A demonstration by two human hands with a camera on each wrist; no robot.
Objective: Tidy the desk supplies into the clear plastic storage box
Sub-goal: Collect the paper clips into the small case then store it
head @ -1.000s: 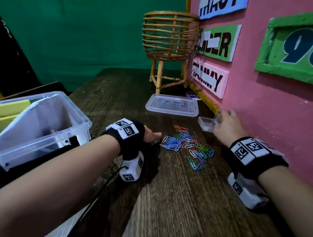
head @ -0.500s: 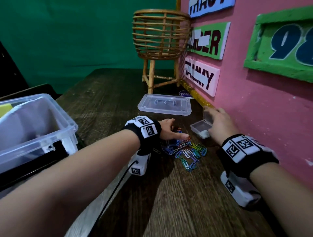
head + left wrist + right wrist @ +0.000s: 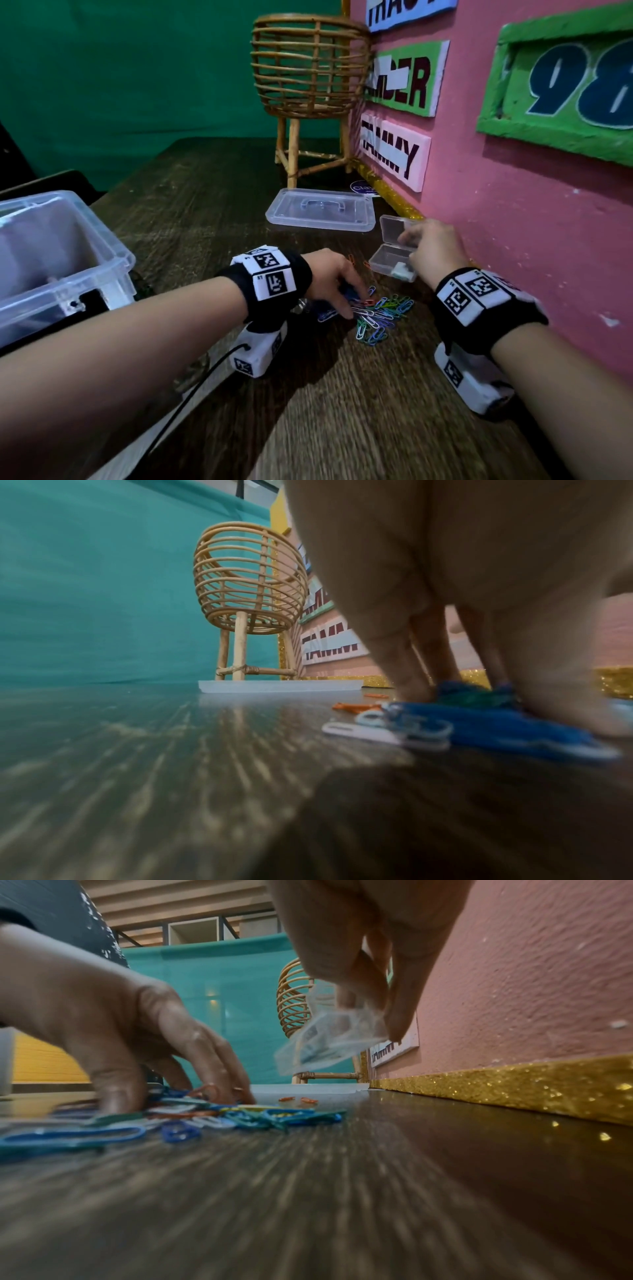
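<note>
Head view looks down over the table (image 3: 342, 411); both wrist views skim it low, sharing the rattan basket (image 3: 250, 580).

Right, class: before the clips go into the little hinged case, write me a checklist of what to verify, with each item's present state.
1. Small clear case lid open: ok.
2. Right hand holds the case: ok, lifted off the desk.
3. Left hand on the paper clips: ok, fingertips rest on the pile.
4. Clips gathered: not ok, two orange strays lie apart.
5. Case has room: cannot tell; a pale item sits inside.
6. Storage box open, its lid off: ok.
</note>
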